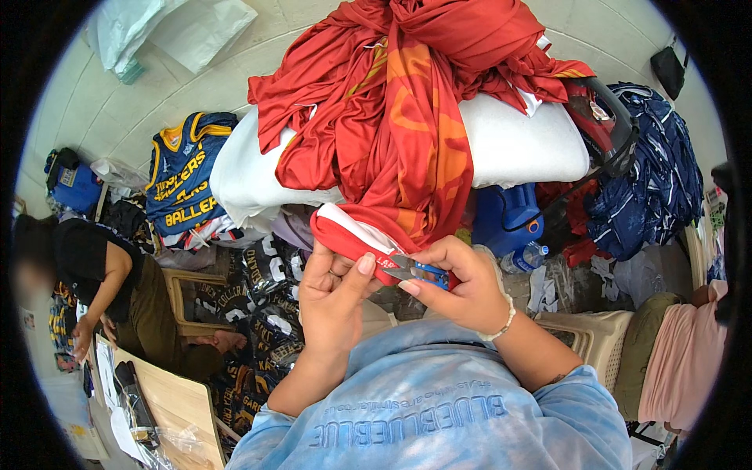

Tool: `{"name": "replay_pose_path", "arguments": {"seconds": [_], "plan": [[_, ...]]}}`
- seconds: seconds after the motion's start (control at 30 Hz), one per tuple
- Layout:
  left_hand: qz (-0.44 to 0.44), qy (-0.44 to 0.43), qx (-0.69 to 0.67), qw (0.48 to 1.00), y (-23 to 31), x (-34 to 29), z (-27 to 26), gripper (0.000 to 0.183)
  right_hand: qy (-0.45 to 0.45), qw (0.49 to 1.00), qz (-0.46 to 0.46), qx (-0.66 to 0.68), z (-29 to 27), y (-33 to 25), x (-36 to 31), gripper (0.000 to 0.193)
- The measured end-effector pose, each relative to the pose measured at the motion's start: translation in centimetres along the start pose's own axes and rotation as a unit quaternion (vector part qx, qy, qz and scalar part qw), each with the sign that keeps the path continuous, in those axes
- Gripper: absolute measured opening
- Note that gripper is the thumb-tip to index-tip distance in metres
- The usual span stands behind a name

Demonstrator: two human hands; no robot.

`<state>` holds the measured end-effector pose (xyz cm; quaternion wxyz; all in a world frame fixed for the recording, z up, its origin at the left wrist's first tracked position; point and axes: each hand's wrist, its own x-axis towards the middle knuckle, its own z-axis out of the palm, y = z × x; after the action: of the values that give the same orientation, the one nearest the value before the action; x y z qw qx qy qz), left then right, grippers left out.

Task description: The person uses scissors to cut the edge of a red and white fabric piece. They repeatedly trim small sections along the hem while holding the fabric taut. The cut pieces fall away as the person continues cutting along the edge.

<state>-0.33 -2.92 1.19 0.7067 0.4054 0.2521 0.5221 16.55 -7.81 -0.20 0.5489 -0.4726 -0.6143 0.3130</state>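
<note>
- White padded desk [533, 145] carries draped red jersey fabric [345, 129], seemingly bearing its weight.
- Just off the desk's near side, the left hand's grip [333, 286] pinches a red-and-white band [341, 231], likely to steady it.
- Also there, the right hand's grip [470, 290] pinches blue thread snips [428, 272], blades toward the band.

Lettering [411, 423] marks the red cloth [330, 232], navy jersey [186, 172] and blue shirt [462, 372].

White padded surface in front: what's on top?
A heap of red fabric with orange print, hanging over the near edge of the white padded surface. White shows left and right; the middle is covered, so anything under the heap can't be seen.
</note>
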Motion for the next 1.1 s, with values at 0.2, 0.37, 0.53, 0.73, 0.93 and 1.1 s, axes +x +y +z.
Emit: {"name": "replay_pose_path", "arguments": {"seconds": [0.2, 0.37, 0.53, 0.73, 0.93, 1.1], "plan": [[-0.004, -0.018, 0.011, 1.0, -0.3, -0.29, 0.21, 0.052, 0.003, 1.0, -0.011, -0.02, -0.01, -0.79, 0.53, 0.028], [-0.009, -0.017, 0.006, 1.0, -0.17, -0.41, 0.25, 0.052, 0.0, 0.999, -0.02, -0.029, -0.01, -0.87, 0.66, 0.028], [-0.016, -0.005, -0.007, 1.0, 0.05, -0.38, 0.34, 0.051, -0.001, 0.999, -0.02, -0.03, -0.08, -0.87, 0.52, 0.028], [-0.01, -0.011, -0.005, 1.0, 0.13, -0.39, 0.46, 0.05, 0.009, 0.999, -0.024, -0.024, 0.07, -0.65, 0.44, 0.027], [-0.008, -0.009, 0.019, 1.0, 0.19, -0.49, 0.48, 0.05, 0.004, 1.0, -0.02, -0.02, -0.09, -0.87, 0.54, 0.027], [0.003, -0.032, 0.028, 0.999, 0.05, -0.71, 0.38, 0.048, 0.008, 0.999, -0.038, -0.037, -0.01, -1.14, 0.68, 0.026]]}}
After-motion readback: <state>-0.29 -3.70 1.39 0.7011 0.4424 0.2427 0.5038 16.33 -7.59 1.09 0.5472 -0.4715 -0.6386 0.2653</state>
